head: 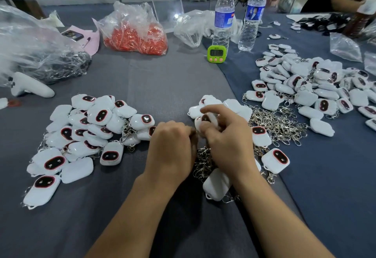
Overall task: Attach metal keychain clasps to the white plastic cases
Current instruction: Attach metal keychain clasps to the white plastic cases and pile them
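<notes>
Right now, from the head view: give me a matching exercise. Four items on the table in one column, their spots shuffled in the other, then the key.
Things
1. green timer
2. bag of red pieces
3. loose clasps
4. white controller

Places
A. far left, beside the big clear bag
B. just right of the right hand, which grips a white case
C. at the foot of a water bottle
D. far centre, left of the timer

Pairs: 1-C, 2-D, 3-B, 4-A
</notes>
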Demonstrator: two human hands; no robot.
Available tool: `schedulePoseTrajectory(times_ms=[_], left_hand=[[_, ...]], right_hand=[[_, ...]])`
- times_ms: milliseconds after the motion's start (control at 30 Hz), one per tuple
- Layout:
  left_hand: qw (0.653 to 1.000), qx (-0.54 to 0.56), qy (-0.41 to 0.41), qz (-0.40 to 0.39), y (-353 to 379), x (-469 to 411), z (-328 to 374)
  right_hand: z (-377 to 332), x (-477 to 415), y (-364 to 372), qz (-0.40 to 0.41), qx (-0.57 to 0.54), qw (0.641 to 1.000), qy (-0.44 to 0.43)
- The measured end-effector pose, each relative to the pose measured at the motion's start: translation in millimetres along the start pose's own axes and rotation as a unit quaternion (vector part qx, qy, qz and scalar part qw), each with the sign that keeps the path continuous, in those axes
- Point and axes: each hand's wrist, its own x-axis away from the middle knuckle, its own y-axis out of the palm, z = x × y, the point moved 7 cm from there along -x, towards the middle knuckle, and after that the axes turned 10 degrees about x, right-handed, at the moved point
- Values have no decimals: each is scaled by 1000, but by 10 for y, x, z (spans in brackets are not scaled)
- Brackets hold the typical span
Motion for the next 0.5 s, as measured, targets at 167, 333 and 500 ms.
schedulePoseTrajectory(times_ms=[167,333,500], left_hand=[[916,347,-200,-26,151,-28,-239],[834,477,-272,-47,211,-12,-253],[941,288,-176,-23,42,-26,-192]], right_hand=[[205,-65,13,-36,-279,945,170],[195,-45,64,-73,-348,913,198],[134,-52,-17,-27,-222,968,112]])
